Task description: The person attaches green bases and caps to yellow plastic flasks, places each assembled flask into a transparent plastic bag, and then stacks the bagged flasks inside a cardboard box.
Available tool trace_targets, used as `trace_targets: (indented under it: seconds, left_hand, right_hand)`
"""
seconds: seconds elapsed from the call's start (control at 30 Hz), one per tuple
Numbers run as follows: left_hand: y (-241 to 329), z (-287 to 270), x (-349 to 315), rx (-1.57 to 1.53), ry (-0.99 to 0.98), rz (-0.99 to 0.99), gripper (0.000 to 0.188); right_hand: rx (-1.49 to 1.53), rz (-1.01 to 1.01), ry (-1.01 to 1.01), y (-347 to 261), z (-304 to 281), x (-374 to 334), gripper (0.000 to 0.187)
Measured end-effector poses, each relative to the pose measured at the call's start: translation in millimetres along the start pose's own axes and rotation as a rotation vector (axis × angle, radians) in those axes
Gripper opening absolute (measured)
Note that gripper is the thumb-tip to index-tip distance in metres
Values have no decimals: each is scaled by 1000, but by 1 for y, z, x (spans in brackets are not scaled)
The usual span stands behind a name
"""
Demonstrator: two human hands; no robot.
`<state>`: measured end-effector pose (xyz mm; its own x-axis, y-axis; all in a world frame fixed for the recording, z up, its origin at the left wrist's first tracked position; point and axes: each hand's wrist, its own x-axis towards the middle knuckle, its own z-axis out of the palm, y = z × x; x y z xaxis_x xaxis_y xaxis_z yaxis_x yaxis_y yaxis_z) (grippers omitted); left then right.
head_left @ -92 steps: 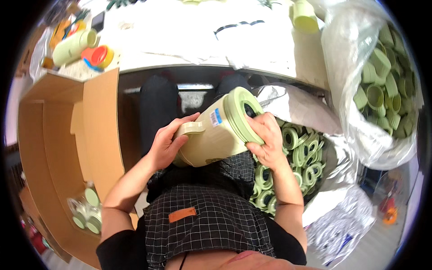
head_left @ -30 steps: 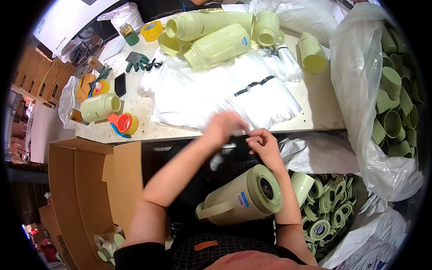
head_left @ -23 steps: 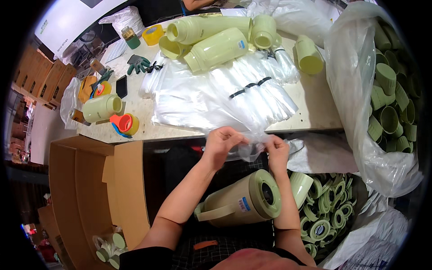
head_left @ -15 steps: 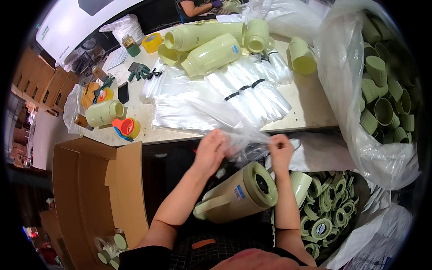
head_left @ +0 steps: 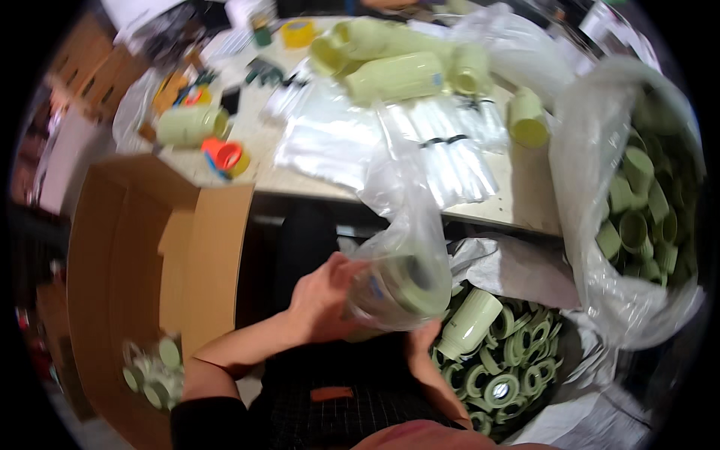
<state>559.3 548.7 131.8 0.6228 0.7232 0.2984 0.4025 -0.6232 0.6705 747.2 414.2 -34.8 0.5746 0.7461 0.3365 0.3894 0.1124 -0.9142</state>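
The carton (head_left: 142, 255) is standing open at the left of the frame, with the table (head_left: 517, 202) running across the top. A clear bag (head_left: 409, 225) is draping over a pale green jug (head_left: 401, 289) at lower centre, above the lap. The left hand (head_left: 322, 300) is gripping the bagged jug from the left, fingers curled on it. The right hand (head_left: 421, 341) is supporting it from beneath; its fingers are hidden, so their state cannot be told. Green rings (head_left: 510, 367) are lying at lower right.

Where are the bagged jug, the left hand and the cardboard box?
bagged jug (head_left: 401, 289), head view, on its plastic-covered round end.
left hand (head_left: 322, 296), head view, on the back of the hand.
cardboard box (head_left: 214, 255), head view, on the upright right flap.
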Motion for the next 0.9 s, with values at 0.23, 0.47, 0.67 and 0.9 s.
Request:
trace_targets:
  seconds: [0.23, 0.47, 0.67, 0.9]
  left_hand:
    - [-37, 26, -126, -11, 250, -408, 58]
    - [-49, -166, -199, 29, 1119, -686, 43]
    - [-168, -217, -269, -182, 636, -1024, 39]
    - [-314, -130, -462, 501, 247, -1484, 39]
  right_hand:
    - [206, 431, -932, -42, 38, -17, 59]
    - [778, 160, -1639, -192, 143, 0, 92]
    - [552, 99, -1484, -163, 157, 13, 76]
    - [158, 290, -1054, -82, 108, 86, 49]
